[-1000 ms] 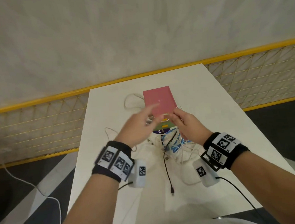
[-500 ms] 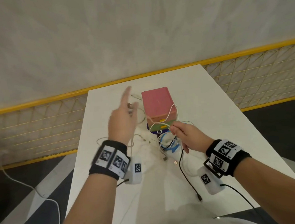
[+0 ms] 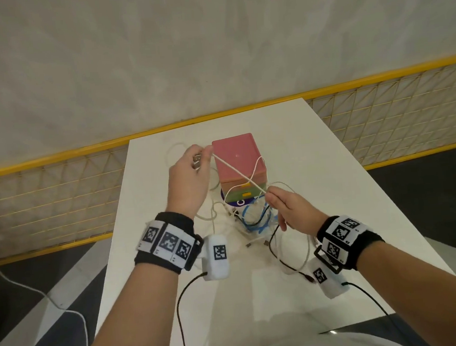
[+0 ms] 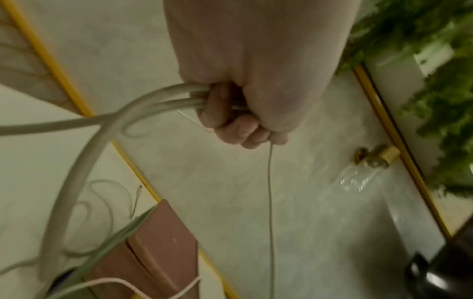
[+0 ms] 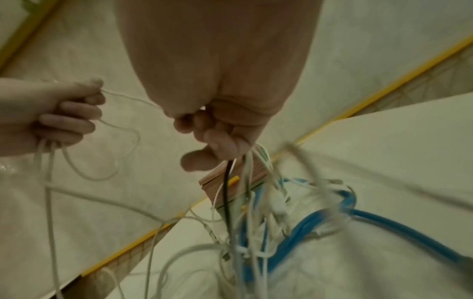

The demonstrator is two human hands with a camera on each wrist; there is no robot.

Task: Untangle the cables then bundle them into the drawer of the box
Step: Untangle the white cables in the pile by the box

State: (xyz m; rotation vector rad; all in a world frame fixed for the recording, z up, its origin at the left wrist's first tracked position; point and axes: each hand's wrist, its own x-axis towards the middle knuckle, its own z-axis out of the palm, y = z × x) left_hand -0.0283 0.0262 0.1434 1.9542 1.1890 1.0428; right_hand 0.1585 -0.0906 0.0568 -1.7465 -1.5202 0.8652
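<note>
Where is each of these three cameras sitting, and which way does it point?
Head: worn on the head, facing forward and down at the table; both forearms show.
Left wrist: along the left hand, gripping white cables.
Right wrist: along the right hand, pinching cables; the left hand shows too.
Shared: all three see the pink box.

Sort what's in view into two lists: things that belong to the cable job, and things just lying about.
Part of the job:
- white cable, stretched between left hand and right hand
- cable tangle on the table
- pink box with drawers

Lying about:
- yellow mesh fence
- floor cable
- green plants
</note>
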